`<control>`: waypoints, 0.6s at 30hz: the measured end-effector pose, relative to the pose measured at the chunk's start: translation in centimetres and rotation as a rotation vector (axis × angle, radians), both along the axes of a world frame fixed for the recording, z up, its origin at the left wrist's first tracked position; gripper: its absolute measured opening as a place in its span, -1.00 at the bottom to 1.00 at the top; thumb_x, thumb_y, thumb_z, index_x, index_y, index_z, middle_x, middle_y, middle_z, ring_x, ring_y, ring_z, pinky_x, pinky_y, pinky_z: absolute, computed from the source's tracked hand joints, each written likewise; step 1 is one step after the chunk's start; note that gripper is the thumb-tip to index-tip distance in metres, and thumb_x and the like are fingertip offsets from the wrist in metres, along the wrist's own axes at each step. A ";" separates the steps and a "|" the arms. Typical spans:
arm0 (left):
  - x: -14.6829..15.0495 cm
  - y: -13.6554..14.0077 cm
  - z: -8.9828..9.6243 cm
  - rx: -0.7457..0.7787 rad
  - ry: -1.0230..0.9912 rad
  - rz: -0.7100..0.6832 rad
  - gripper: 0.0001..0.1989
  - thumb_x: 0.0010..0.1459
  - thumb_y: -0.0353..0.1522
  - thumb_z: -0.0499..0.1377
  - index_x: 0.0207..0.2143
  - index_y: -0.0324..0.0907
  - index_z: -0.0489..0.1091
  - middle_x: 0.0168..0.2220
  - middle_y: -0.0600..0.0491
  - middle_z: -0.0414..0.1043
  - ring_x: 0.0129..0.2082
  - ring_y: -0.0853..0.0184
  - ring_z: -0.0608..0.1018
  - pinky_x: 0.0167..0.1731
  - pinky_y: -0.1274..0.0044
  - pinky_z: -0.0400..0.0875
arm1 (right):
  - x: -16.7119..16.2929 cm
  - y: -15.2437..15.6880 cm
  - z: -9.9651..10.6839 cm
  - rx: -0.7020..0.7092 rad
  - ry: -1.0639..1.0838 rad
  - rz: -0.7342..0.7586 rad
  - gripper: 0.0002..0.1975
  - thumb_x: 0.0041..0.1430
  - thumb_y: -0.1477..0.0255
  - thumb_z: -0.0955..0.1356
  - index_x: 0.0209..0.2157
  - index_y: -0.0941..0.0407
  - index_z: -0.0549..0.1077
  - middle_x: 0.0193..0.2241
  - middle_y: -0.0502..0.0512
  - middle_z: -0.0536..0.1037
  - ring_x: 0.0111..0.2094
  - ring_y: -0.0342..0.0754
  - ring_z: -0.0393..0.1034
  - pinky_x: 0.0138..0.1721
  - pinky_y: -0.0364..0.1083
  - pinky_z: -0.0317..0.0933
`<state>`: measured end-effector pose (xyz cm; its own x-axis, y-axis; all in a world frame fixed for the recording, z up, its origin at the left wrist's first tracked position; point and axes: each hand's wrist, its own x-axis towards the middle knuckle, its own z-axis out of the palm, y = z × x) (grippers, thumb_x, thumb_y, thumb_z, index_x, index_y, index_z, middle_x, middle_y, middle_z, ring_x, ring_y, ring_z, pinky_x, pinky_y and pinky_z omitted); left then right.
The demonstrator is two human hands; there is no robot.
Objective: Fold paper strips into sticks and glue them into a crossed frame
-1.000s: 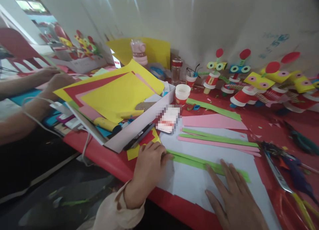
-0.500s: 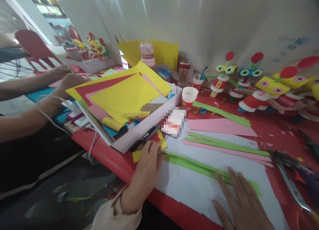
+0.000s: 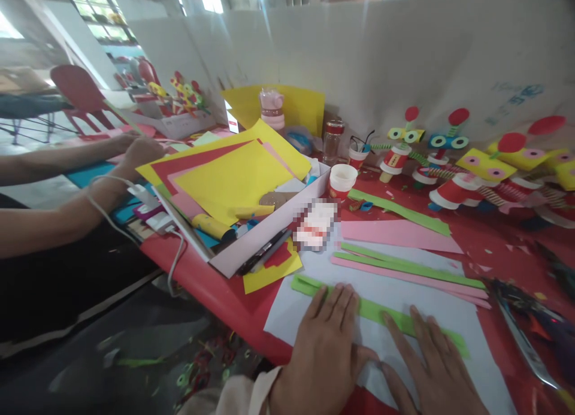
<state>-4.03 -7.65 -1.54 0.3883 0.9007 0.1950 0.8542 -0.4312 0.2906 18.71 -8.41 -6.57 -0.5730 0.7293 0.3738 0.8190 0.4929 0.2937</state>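
A green paper strip [image 3: 372,311] lies across a white sheet [image 3: 287,319], its left end folded over on itself. My left hand [image 3: 321,349] rests flat on the strip left of its middle, fingers stretched out. Farther right, my right hand [image 3: 433,361] has its fingers spread, with the tips on the strip's near edge. Both hands are open, and their thumbs come close together. Beyond them on the sheet lie thin green strips [image 3: 404,270] and pink strips [image 3: 408,277], with a wider pink paper piece [image 3: 395,235] behind.
A white box [image 3: 269,226] of coloured paper stands at the left, a black pen [image 3: 265,252] along its near side. Behind are a paper cup [image 3: 342,181], a glass jar [image 3: 333,142] and several paper-cup figures [image 3: 458,187]. Scissors [image 3: 523,337] lie right. A co-worker's arms [image 3: 76,199] reach in from the left.
My left hand has left the strip's left end and moved right, now flat on the strip near my right hand. The right hand stays almost in place. The view has shifted slightly.
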 end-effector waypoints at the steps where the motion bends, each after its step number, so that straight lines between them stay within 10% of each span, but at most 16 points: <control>1: -0.5 -0.1 -0.1 -0.009 0.002 0.020 -0.34 0.20 -0.03 -0.03 0.23 -0.21 0.06 0.27 -0.02 0.05 0.26 0.22 0.13 0.22 0.33 0.10 | 0.0 0.1 0.0 0.004 0.000 -0.005 -0.22 0.06 0.06 0.25 0.27 0.04 0.04 0.20 0.35 0.19 0.14 0.42 0.13 -0.09 0.27 0.22; 18: -3.7 -0.5 0.0 0.297 0.054 0.261 -0.58 0.23 -0.29 0.00 0.11 -0.23 0.24 0.12 -0.03 0.33 0.14 0.13 0.31 0.13 0.21 0.15 | 0.3 0.8 -1.5 0.142 -0.070 -0.019 -0.11 -0.01 -0.05 0.24 0.27 0.11 0.01 0.07 0.48 0.33 0.06 0.42 0.26 -0.19 0.20 0.29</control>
<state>-7.70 -8.20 -1.55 0.1705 0.8779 0.4475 0.9569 -0.2558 0.1373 19.06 -7.60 -8.11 -0.5878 0.6830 0.4336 0.8029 0.4268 0.4161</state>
